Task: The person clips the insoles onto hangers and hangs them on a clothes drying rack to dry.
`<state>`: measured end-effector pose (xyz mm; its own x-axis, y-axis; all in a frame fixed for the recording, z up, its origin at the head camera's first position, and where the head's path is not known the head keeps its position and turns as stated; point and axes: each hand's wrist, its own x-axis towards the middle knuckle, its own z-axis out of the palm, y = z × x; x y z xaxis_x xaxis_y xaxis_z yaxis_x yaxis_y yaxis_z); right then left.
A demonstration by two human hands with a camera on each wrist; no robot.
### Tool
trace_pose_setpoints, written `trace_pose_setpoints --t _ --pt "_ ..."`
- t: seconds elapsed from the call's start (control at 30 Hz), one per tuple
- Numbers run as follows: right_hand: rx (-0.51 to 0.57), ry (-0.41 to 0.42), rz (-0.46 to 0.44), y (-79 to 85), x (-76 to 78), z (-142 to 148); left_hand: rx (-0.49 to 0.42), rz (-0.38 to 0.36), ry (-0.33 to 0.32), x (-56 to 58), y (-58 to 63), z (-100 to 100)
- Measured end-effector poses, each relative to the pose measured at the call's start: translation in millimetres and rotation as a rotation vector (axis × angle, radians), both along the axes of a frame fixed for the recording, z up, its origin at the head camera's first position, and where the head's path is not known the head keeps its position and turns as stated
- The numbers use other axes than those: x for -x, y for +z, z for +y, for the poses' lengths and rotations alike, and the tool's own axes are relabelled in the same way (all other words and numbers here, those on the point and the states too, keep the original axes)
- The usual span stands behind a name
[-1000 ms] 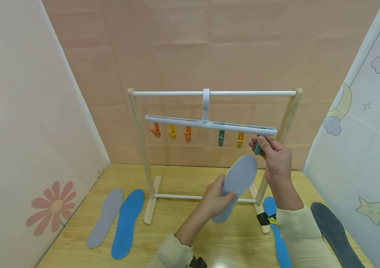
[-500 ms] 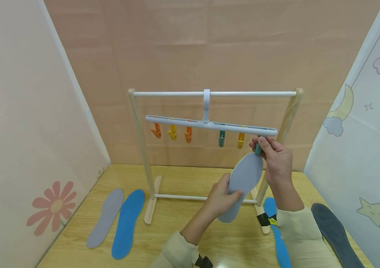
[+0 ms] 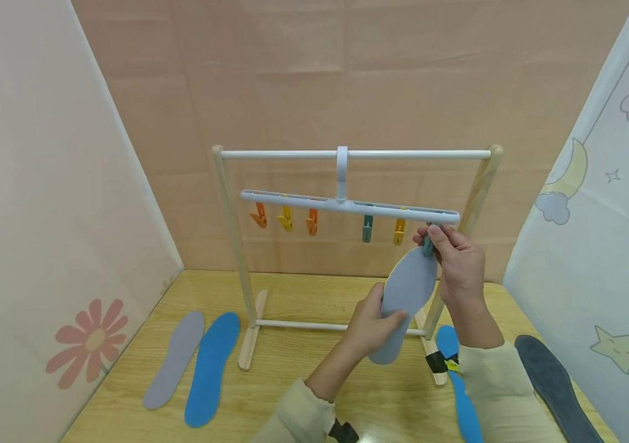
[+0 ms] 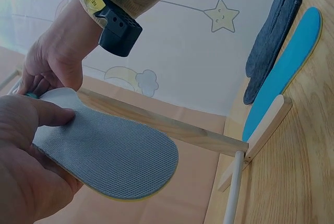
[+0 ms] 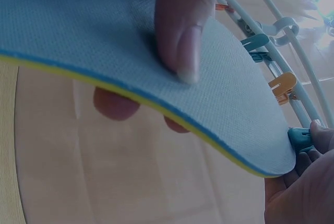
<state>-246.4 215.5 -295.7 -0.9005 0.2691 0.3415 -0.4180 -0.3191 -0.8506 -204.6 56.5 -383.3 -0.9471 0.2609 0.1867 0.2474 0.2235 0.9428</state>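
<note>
A grey insole with a thin blue and yellow edge is held upright and slightly tilted by my left hand, thumb on its face and fingers behind. Its top end meets the lower end of a teal clip. My right hand pinches that clip at the right end of a pale hanger. In the right wrist view, the insole's tip lies right at the teal clip. Still hanging from the bar are orange, yellow and teal clips.
A wooden rack with a white top rod carries the hanger. On the table lie a grey insole and a blue insole at left. Another blue insole and dark grey insoles lie at right.
My left hand has moved the grey insole up and to the right, bringing its top end to the teal clip. The right hand has stayed on that clip.
</note>
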Motion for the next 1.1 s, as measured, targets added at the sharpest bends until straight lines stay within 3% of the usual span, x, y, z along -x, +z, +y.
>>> trace_pose_setpoints --t 0.73,1.1 --pt "-0.004 0.014 -0.009 -0.2 1.8 3.0 -0.025 -0.002 0.034 1.3 -0.2 14.8" --pt "-0.17 0.002 -0.018 -2.5 -3.5 9.7 -0.036 -0.042 -0.069 0.9 -11.7 6.2"
